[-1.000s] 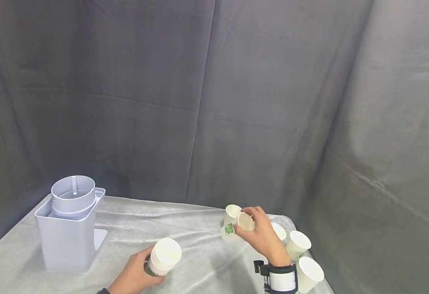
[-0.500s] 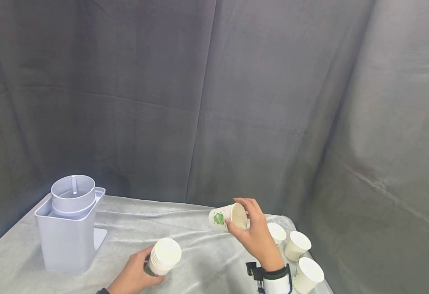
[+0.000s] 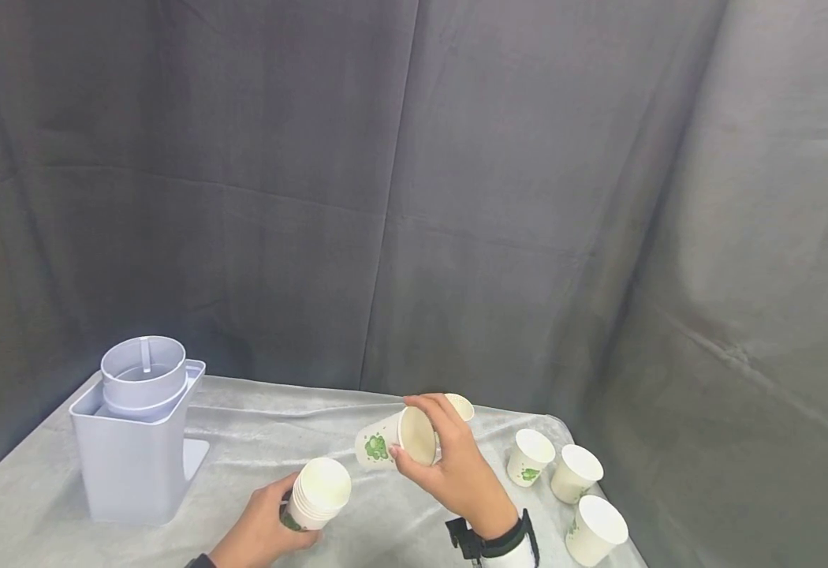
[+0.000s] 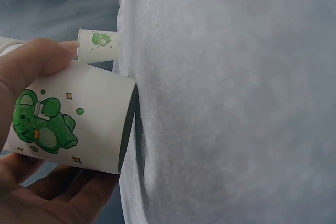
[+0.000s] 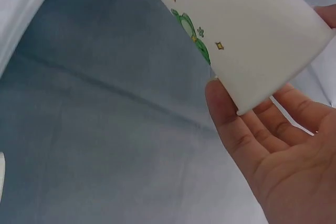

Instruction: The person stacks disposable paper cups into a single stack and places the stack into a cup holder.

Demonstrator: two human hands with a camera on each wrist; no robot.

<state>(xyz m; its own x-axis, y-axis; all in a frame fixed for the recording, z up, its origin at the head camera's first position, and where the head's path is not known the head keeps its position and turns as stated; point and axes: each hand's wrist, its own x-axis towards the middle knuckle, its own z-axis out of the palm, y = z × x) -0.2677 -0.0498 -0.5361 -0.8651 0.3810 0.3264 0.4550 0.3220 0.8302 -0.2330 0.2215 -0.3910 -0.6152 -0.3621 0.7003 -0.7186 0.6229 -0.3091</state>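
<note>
In the head view my left hand [image 3: 261,521] grips a stack of nested white paper cups [image 3: 322,493] near the table's front, mouths up. My fingers and thumb wrap its sides. The left wrist view shows a green cartoon animal on the lowest cup [image 4: 89,114]. To its right and slightly higher, my right hand [image 3: 460,469] holds a single paper cup [image 3: 377,443] by its rim end. This cup lies tilted on its side in the air, base towards the left and mouth towards my palm. Its printed side shows in the right wrist view on the cup [image 5: 252,30].
Three upright paper cups, a far one [image 3: 531,456], a middle one [image 3: 576,475] and a near one [image 3: 595,532], stand along the table's right edge. Another cup [image 3: 462,406] is partly hidden behind my right hand. A pale grey bin-like container [image 3: 130,473] holding a round tub [image 3: 143,379] stands left.
My right hand has carried the tilted paper cup leftwards, away from the cup at the back and nearer to the stack. My left hand and its stack have stayed nearly still.
</note>
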